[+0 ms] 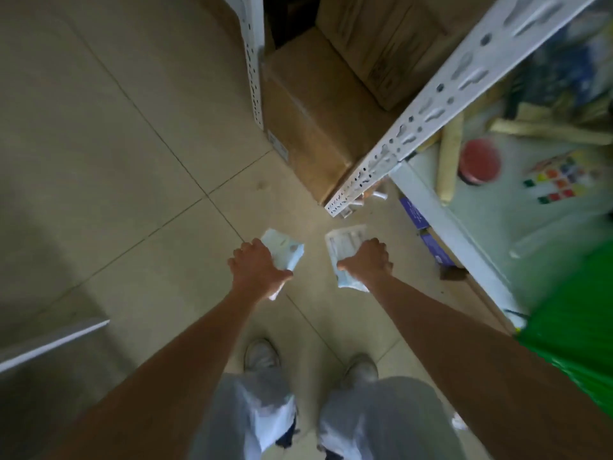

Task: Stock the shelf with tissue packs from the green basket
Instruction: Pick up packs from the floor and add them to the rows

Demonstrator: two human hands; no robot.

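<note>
My left hand (257, 268) grips a pale blue-white tissue pack (287, 252) from above, fingers curled round it. My right hand (368, 260) grips a second tissue pack (345, 244) the same way. Both packs hang over the tiled floor in front of my feet. The green basket (577, 320) fills the right edge, beside the white shelf (464, 234). A slotted white shelf post (431, 111) slants above my right hand.
Cardboard boxes (311, 127) stand on the floor under the racking ahead. On the shelf lie a red round lid (481, 162), a cream roll (449, 161) and a colourful card (560, 180). Another white post (252, 58) rises at the top centre. A white shelf edge (49, 343) juts in at the left.
</note>
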